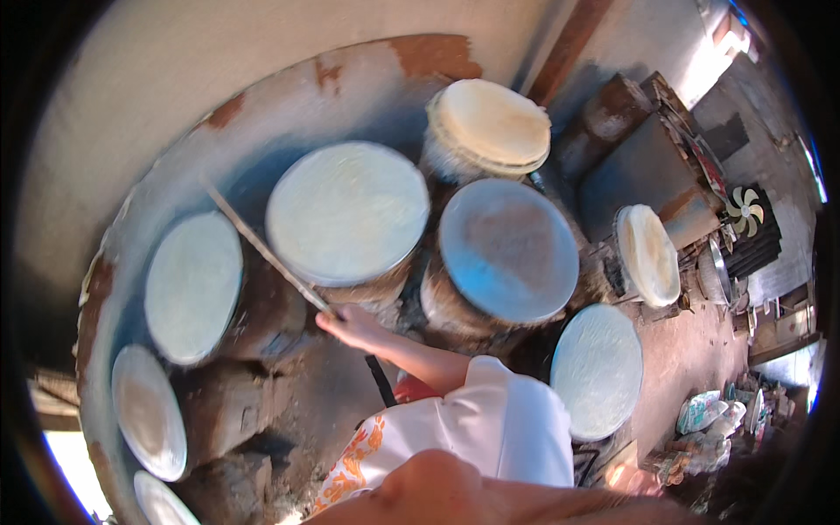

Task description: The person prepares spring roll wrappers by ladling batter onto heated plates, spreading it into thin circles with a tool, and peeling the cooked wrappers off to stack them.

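Note:
My right hand point(352, 327) reaches forward and left from a white sleeve, its fingers closed around the near end of a thin wooden stick point(269, 252). The stick slants away to the upper left, passing between a large pale round disc point(347, 213) and a smaller upright-tilted one point(193, 288). Both discs have whitish, slightly mottled faces and sit on brown cylindrical supports. To the right of them a blue-grey disc with a brown centre point(509, 250) rests on a similar support. No contact shows between the stick's tip and a disc. My left hand is outside the picture.
More pale discs stand around: one cream-topped point(492, 122) at the back, one point(598, 372) by my right side, several at left. A curved wall point(324, 96) with peeling brown patches encloses the far side. At right are a fan point(745, 211) and bagged items point(700, 411).

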A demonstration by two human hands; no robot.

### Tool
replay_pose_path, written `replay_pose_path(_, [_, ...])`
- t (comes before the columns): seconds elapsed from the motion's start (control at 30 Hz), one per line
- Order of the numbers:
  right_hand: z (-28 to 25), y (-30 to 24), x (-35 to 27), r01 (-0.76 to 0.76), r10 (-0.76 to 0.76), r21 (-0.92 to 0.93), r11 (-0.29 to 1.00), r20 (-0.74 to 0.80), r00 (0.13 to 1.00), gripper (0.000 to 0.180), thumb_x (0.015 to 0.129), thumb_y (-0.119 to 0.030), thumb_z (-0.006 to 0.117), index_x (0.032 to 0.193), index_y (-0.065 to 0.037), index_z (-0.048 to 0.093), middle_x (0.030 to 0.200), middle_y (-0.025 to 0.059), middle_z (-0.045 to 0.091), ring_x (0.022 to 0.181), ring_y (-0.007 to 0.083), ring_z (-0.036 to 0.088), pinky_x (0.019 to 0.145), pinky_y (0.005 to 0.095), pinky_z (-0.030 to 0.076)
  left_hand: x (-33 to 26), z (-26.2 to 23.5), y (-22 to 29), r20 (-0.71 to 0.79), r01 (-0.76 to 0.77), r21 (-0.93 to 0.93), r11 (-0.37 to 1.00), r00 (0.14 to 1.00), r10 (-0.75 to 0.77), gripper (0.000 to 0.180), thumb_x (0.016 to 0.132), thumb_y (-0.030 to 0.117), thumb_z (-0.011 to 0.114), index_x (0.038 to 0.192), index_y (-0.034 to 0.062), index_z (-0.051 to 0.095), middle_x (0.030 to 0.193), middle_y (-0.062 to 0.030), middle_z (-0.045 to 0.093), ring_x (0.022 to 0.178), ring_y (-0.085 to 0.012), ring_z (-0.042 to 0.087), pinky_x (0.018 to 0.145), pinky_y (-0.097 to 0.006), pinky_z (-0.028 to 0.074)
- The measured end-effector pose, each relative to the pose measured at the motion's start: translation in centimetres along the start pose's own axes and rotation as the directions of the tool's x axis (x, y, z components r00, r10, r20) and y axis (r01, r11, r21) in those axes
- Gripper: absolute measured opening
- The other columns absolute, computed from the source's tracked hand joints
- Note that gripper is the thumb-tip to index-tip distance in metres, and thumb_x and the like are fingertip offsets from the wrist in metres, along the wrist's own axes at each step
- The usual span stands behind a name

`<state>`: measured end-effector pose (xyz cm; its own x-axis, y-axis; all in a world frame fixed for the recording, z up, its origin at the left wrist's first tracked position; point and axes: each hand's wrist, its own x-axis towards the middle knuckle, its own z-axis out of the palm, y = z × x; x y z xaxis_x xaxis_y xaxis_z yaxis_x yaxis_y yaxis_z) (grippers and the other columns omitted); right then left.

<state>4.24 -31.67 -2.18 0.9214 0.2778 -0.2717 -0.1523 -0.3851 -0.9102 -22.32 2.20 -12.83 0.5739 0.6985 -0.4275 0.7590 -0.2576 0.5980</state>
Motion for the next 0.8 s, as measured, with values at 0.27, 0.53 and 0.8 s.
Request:
replay_pose_path(0.27, [23.9,-5.8,-6.3,0.238,-0.069,-0.200,0.950,0.609,0.790,0.039,0.089,-0.043,0.057,0.088,-0.005,0.065,0.070,0.0077,0.063,0.067,0.0161,0.059,0.063,0.0348,0.046,5.0,-18.0,-29.5,-0.220,0.042,-0.860,0.509,0.868,-0.444,0.039,0.088,0.022,0.050,0.123,0.0053,0.054,0.100,-0.0076,0.061,0.078,-0.0214,0.060,0.067,-0.037,0.055])
replay_pose_path(0.53, [51.0,-7.3,-14.4,0.869,-0.313,0.089,0.487,0.946,0.079,0.044,0.086,-0.014,0.050,0.129,-0.013,0.039,0.094,0.0217,0.064,0.085,0.0402,0.062,0.074,0.0490,0.049,-4.7,-20.1,-32.9,-0.233,0.447,-0.729,0.518,0.549,-0.803,0.050,0.070,0.004,0.070,0.116,0.0074,0.051,0.085,-0.0141,0.057,0.075,-0.0233,0.058,0.052,-0.038,0.056])
replay_pose_path(0.8, [73.5,-3.8,-28.7,0.997,0.120,-0.024,-0.076,0.992,0.033,0.024,0.085,-0.012,0.045,0.103,-0.006,0.061,0.090,0.0146,0.068,0.085,0.0332,0.066,0.075,0.0502,0.051,-13.6,-20.3,-41.9,-0.046,0.168,-0.965,0.200,0.645,-0.763,0.049,0.088,0.011,0.055,0.136,0.0097,0.044,0.065,-0.0044,0.049,0.041,-0.0146,0.050,0.034,-0.029,0.040])
